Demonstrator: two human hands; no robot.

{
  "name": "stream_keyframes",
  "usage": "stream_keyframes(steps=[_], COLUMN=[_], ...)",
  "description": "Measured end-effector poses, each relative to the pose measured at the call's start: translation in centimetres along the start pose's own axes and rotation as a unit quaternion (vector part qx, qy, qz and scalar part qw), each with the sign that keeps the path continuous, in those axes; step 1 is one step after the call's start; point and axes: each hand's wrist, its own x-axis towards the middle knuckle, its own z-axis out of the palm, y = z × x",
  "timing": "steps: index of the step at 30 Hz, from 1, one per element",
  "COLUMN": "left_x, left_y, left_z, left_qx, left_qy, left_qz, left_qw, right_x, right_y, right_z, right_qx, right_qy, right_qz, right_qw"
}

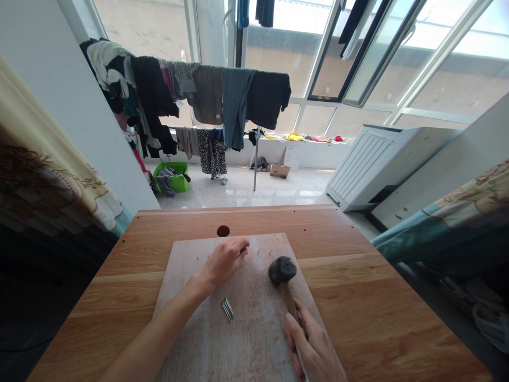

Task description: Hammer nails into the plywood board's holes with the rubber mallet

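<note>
While gripping the hammer (282, 269) by its wooden handle, holds the right hand (314, 345) low at the near edge of the board (254, 339), fingers wrapped tight round the handle. Rests the hammer's dark, round head on the board, a bit right of the middle.

Reaches the left hand (225, 260) out over the far part of the board, just left of the hammer head. Pinches the thumb and fingertips together there, down by the wood; too small to tell the thing pinched.

Has a little bunch of nails (227, 309) lying flat on the board, between the two hands and close to the left arm. Past the hammer head, near the far edge, a few tiny nails (271, 251) stuck in the board, hard to make out.

Under it all, a brown wooden table (377, 297), with the grey board lying flat on it and a round hole (223, 231) just past the board's far edge.

Beyond the table, a shiny floor, a drying rack (222, 90) full of dark clothes, a green basket (177, 178) of washing, a small cardboard box (279, 170) and a white slatted panel (358, 164) by big windows. Curtains (51, 175) hanging on both sides.
</note>
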Motion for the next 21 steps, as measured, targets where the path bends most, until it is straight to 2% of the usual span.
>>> stream_keyframes(steps=[11, 21], left_x=[-0.3, 0.1], left_y=[-0.9, -1.1], left_z=[1.3, 2.0], left_qx=[-0.03, -0.075], left_qy=[0.035, 0.045], left_qz=[-0.014, -0.023], left_qw=[0.999, 0.996], right_x=[-0.3, -0.6], right_y=[-0.1, -1.9], right_z=[0.5, -0.1], right_qx=[0.0, 0.005], right_qy=[0.022, -0.009], right_qz=[0.001, 0.01], right_qw=[1.0, 1.0])
